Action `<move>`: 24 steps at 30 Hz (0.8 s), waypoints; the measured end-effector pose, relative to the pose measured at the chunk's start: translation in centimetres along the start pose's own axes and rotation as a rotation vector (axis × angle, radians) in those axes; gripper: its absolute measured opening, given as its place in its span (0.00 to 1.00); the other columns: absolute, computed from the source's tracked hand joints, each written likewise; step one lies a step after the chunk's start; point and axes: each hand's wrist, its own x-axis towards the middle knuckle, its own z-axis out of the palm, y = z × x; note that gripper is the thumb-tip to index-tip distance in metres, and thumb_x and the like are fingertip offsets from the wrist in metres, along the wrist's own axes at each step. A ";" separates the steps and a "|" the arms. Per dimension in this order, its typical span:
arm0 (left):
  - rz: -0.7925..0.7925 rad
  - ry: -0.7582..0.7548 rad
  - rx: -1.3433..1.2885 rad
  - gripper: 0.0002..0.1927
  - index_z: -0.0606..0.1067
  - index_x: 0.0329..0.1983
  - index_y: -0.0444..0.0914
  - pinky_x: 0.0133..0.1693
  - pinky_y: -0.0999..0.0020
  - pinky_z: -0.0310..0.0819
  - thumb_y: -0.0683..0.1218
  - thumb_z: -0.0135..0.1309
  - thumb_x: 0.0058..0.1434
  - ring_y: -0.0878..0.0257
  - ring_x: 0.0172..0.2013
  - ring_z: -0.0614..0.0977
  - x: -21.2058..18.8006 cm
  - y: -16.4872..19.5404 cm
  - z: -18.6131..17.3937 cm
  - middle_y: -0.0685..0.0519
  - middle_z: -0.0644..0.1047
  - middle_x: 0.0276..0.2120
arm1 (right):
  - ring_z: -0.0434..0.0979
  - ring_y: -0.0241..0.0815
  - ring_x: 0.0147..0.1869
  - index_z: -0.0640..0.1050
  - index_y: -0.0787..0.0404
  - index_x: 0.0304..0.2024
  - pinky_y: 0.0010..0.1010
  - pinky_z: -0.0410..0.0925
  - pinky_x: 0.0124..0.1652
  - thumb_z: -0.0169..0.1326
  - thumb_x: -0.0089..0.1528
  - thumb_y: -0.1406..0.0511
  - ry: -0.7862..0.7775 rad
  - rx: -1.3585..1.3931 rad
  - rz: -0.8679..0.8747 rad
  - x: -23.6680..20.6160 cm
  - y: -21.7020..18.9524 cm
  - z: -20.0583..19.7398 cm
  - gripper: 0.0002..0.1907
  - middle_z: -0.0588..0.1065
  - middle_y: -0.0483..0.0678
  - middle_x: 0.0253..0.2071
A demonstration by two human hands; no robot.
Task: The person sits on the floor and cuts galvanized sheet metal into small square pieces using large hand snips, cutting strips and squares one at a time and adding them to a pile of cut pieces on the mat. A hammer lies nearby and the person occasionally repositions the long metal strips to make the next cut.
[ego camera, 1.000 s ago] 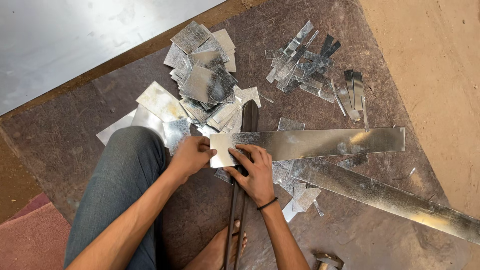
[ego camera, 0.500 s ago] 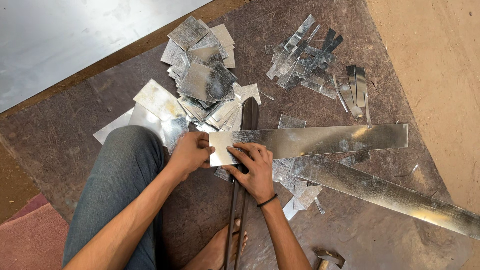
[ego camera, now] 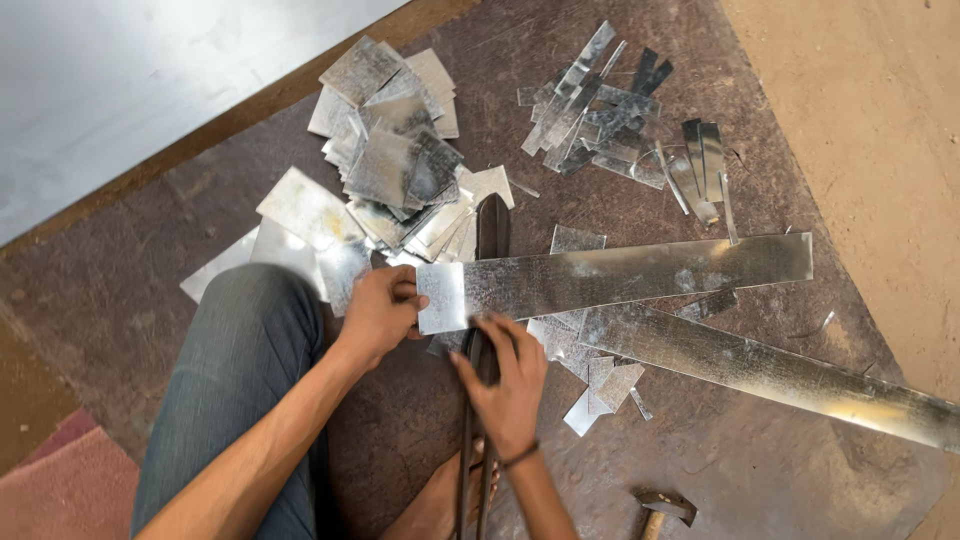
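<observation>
- Our widest piece of work is the dark floor mat we sit on, with one leg in grey trousers stretched out to our left.
- Across the mat lies the long metal strip, the thing in hand. Its long axis runs nearly level from left to right, rising slightly toward the far right end, so it points away to our right and lies crosswise to our forearms.
- The strip's near end sits between our hands; the rest of it reaches well out to the right, beyond either hand.
- A second long strip lies just below it, slanting down to the right, apart from our hands.
- The large shears run near to far, at about a right angle to the strip, with the dark blades showing above the strip and the handles coming back toward us.
- A heap of cut square pieces lies beyond our left hand; a scatter of narrow offcuts lies farther right.
- Our left hand pinches the strip's left end, fingers curled onto its edge; it is the nearer hand to that end.
- Our right hand is closed around the shear handles just under the strip.
- A hammer head rests near the bottom edge.
</observation>
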 end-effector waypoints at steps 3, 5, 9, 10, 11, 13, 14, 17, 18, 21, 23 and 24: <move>0.388 0.046 0.191 0.14 0.77 0.48 0.29 0.29 0.62 0.81 0.37 0.59 0.58 0.60 0.37 0.85 0.5 1.5 0.3 0.44 0.82 0.36 | 0.69 0.55 0.61 0.78 0.59 0.53 0.46 0.66 0.58 0.71 0.48 0.58 0.083 0.052 0.237 -5.2 -1.1 -0.2 0.32 0.70 0.55 0.53; 0.607 0.078 0.355 0.13 0.79 0.46 0.29 0.33 0.59 0.79 0.38 0.61 0.58 0.56 0.38 0.85 1.3 2.8 0.6 0.42 0.83 0.36 | 0.69 0.59 0.58 0.76 0.64 0.53 0.47 0.67 0.54 0.73 0.45 0.60 0.086 0.051 0.319 -7.7 -1.6 0.3 0.36 0.67 0.59 0.52; 0.722 0.085 0.429 0.11 0.80 0.42 0.31 0.37 0.58 0.79 0.39 0.62 0.56 0.53 0.35 0.86 4.2 6.1 1.6 0.43 0.83 0.35 | 0.75 0.54 0.58 0.76 0.62 0.51 0.39 0.73 0.51 0.62 0.55 0.67 -0.077 0.168 0.504 -10.8 -1.3 0.2 0.21 0.66 0.57 0.61; 0.726 0.029 0.309 0.14 0.79 0.46 0.30 0.35 0.61 0.81 0.37 0.59 0.55 0.56 0.38 0.87 5.0 6.9 1.9 0.45 0.83 0.36 | 0.74 0.57 0.60 0.76 0.63 0.53 0.41 0.71 0.55 0.61 0.55 0.69 -0.060 0.158 0.430 -11.3 -0.9 -0.4 0.22 0.68 0.57 0.61; 0.729 0.066 0.369 0.14 0.79 0.45 0.30 0.34 0.61 0.80 0.36 0.59 0.53 0.55 0.35 0.87 5.8 7.7 2.1 0.44 0.83 0.34 | 0.73 0.59 0.62 0.76 0.65 0.54 0.42 0.69 0.59 0.59 0.55 0.71 -0.029 0.151 0.357 -11.7 -0.4 -1.0 0.23 0.69 0.58 0.61; 0.718 0.141 0.480 0.15 0.81 0.43 0.29 0.32 0.60 0.78 0.34 0.60 0.51 0.54 0.29 0.86 7.1 8.9 2.8 0.41 0.82 0.29 | 0.74 0.52 0.63 0.76 0.64 0.54 0.38 0.70 0.57 0.56 0.55 0.72 -0.146 0.354 0.484 -12.8 0.6 -2.8 0.23 0.69 0.56 0.64; 0.651 0.101 0.458 0.13 0.81 0.42 0.29 0.30 0.61 0.78 0.34 0.59 0.53 0.55 0.27 0.86 7.6 9.2 3.1 0.42 0.83 0.29 | 0.75 0.49 0.63 0.76 0.63 0.54 0.36 0.70 0.56 0.55 0.54 0.72 -0.219 0.449 0.560 -13.8 0.9 -3.9 0.23 0.69 0.55 0.65; 0.544 0.027 0.429 0.08 0.80 0.39 0.29 0.25 0.65 0.76 0.34 0.57 0.56 0.57 0.23 0.85 8.7 9.8 3.8 0.44 0.83 0.28 | 0.70 0.44 0.61 0.71 0.65 0.60 0.30 0.62 0.57 0.48 0.48 0.76 -0.314 0.883 0.654 -15.0 1.5 -5.4 0.34 0.68 0.54 0.64; 0.536 0.012 0.449 0.06 0.80 0.38 0.28 0.24 0.65 0.76 0.34 0.58 0.57 0.57 0.23 0.85 8.9 9.8 4.0 0.43 0.83 0.27 | 0.69 0.44 0.62 0.71 0.66 0.60 0.31 0.62 0.59 0.49 0.49 0.76 -0.314 0.927 0.646 -15.1 1.7 -5.7 0.33 0.68 0.55 0.62; 0.472 -0.059 0.358 0.10 0.78 0.41 0.28 0.22 0.67 0.79 0.33 0.58 0.55 0.59 0.24 0.85 8.6 8.7 4.6 0.43 0.83 0.30 | 0.69 0.41 0.61 0.69 0.65 0.62 0.31 0.62 0.60 0.51 0.51 0.75 -0.337 1.004 0.708 -14.3 1.8 -6.3 0.34 0.69 0.54 0.59; 0.431 -0.090 0.288 0.11 0.78 0.42 0.27 0.21 0.67 0.81 0.32 0.58 0.55 0.60 0.26 0.85 8.3 8.0 5.0 0.43 0.83 0.31 | 0.71 0.36 0.60 0.68 0.60 0.64 0.28 0.65 0.56 0.49 0.49 0.74 -0.365 0.988 0.820 -12.8 1.8 -6.7 0.37 0.72 0.50 0.59; 0.398 -0.093 0.275 0.10 0.78 0.42 0.26 0.22 0.67 0.82 0.32 0.58 0.56 0.60 0.26 0.85 8.1 7.5 5.1 0.42 0.83 0.31 | 0.72 0.37 0.55 0.69 0.62 0.61 0.30 0.66 0.50 0.49 0.50 0.74 -0.370 1.012 0.877 -11.9 1.8 -6.9 0.33 0.72 0.48 0.60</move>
